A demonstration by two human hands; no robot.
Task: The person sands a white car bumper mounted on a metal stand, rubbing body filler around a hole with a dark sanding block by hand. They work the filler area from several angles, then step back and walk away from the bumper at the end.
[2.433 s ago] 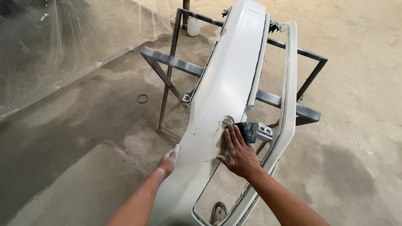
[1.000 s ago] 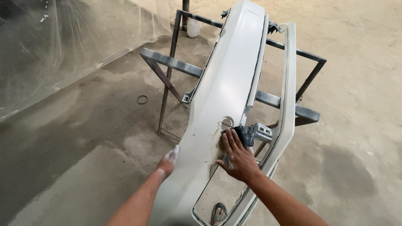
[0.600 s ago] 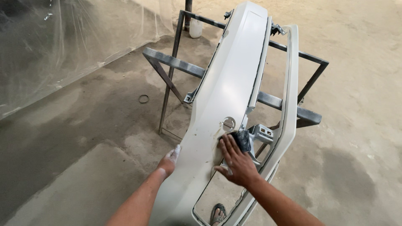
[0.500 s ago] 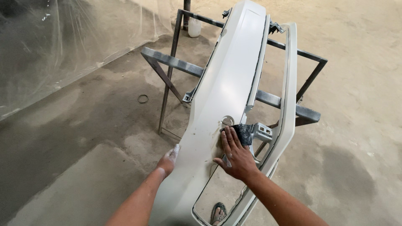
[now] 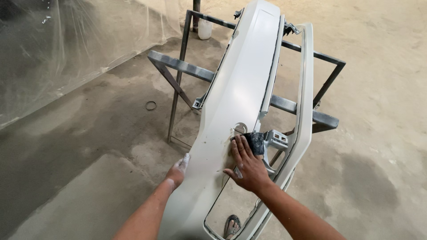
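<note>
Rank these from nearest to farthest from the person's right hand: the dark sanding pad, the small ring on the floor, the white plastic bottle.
1. Dark sanding pad, under the fingers.
2. Small ring, on the floor, left.
3. White plastic bottle, far behind the stand.

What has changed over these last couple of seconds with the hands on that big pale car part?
Very little. The right hand slid the dark sanding pad slightly down the bumper toward the person, then back up beside the round hole. The left hand stayed on the bumper's left edge; the metal stand did not move.
</note>
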